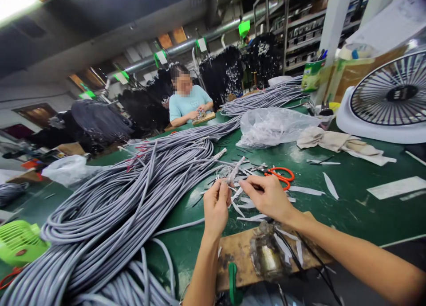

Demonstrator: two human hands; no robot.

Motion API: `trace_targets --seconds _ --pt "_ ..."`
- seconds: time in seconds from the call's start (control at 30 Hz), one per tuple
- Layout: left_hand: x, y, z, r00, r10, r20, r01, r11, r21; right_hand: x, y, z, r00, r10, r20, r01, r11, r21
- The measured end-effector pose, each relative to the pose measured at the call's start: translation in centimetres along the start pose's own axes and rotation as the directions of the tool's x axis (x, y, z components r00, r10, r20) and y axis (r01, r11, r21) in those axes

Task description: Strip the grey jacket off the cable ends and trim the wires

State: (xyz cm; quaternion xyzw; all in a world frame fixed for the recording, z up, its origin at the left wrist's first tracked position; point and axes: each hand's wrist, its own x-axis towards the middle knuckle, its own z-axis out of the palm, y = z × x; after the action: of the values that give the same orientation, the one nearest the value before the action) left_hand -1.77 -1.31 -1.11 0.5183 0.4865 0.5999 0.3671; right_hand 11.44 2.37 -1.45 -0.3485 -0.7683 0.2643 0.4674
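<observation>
My left hand (215, 206) is closed in a pinch around the end of a grey cable (181, 226), whose pale, frayed-looking tip points up and away from me. Beside that tip, my right hand (268, 195) has its thumb and fingers drawn together; whatever lies between them is too small to make out. White paper-like strips (251, 218) and dark scraps lie under and around both hands. Just past my right hand rest scissors with orange handles (282, 176). Below my forearms is a wooden board (233, 246) carrying a worn metal block (268, 257) and a green clip-like piece (232, 277).
Bundled grey cables (109, 199) fill the green table's left side. Beyond my hands are a clear plastic bag (266, 126) and cloth gloves (339, 142). A white fan (399, 93) stands at right, a green fan (20, 241) at left. Across the table sits a person (189, 104).
</observation>
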Motion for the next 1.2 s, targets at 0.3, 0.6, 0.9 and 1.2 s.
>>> trace_targets --seconds 0.3,0.6,0.9,1.2 --pt "-0.2 -0.2 0.0 0.999 -0.029 0.033 0.027 0.997 0.068 -0.1 0.1 0.8 0.997 0.054 0.063 -0.067 0.974 0.216" --pt "-0.3 -0.2 0.1 1.0 -0.009 0.006 0.009 0.997 0.078 -0.2 0.0 0.8 0.996 0.086 0.029 -0.089 0.981 0.172" --pt "-0.4 0.1 0.3 0.999 0.008 0.034 -0.011 0.995 0.095 0.0 0.2 1.1 0.991 0.095 0.093 -0.125 0.903 0.412" --pt "-0.3 -0.1 0.5 0.998 0.043 0.05 -0.055 0.961 0.272 -0.4 -0.2 0.7 1.0 0.002 -0.009 0.0 0.965 0.261"
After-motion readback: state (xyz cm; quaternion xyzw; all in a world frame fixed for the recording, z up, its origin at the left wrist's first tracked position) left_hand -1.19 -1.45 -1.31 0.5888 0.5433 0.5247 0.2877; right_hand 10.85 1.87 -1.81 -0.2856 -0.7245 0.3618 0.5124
